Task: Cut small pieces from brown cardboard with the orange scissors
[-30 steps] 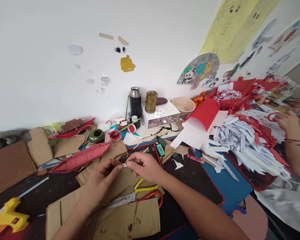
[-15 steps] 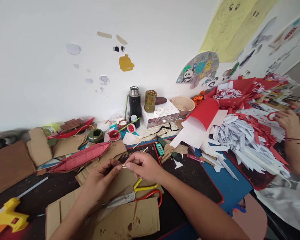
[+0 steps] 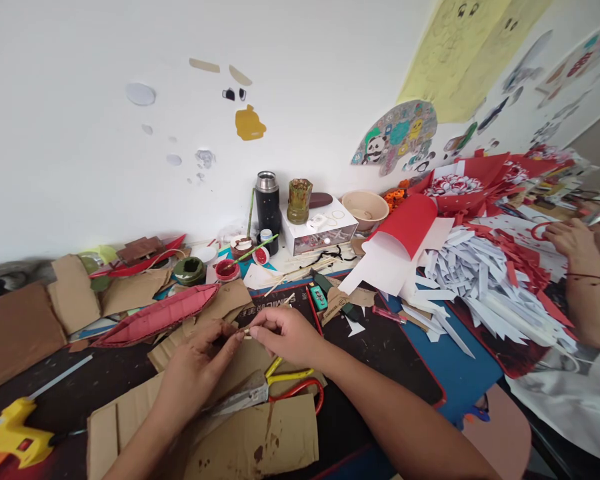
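Observation:
My left hand and my right hand meet above the cardboard, fingertips almost touching. Between them is a short, pale wooden stick, pinched from both sides; most of it is hidden by the fingers. Dark stains mark the left fingers. Below the hands, scissors with yellow and red handles lie on brown cardboard pieces, one of them spotted with brown paint. Left of my hands rests a pink-painted, boat-shaped cardboard piece.
A yellow glue gun lies at the lower left. Paint pots, a black flask and a white box stand along the wall. White paper strips are heaped at right, beside a co-worker's hand at red-handled scissors.
My hands keep their pinch on the stick, with only a slight shift of the fingers. The view has moved slightly. At far right, a scissor blade now shows by the co-worker's hands.

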The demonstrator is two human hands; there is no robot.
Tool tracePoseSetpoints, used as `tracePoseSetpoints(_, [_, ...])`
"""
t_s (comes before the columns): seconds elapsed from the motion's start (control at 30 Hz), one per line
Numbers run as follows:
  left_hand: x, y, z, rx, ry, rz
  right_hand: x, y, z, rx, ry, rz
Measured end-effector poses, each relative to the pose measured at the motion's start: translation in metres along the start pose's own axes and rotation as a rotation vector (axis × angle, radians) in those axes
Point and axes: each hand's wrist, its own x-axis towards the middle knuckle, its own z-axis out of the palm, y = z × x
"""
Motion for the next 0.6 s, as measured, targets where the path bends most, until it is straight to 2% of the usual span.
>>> tracePoseSetpoints(0.33, [-0.0003,-0.0007,-0.0017,0.016,-0.037,0.053,-0.0036,0.0003,-0.0010,-0.236,0.057,-0.104])
tracePoseSetpoints(0.6, [0.0005,0.0030,0.0000,0.002,-0.061,0.088,-0.0040,-0.0033,0.0012,-0.325,0.086,-0.082])
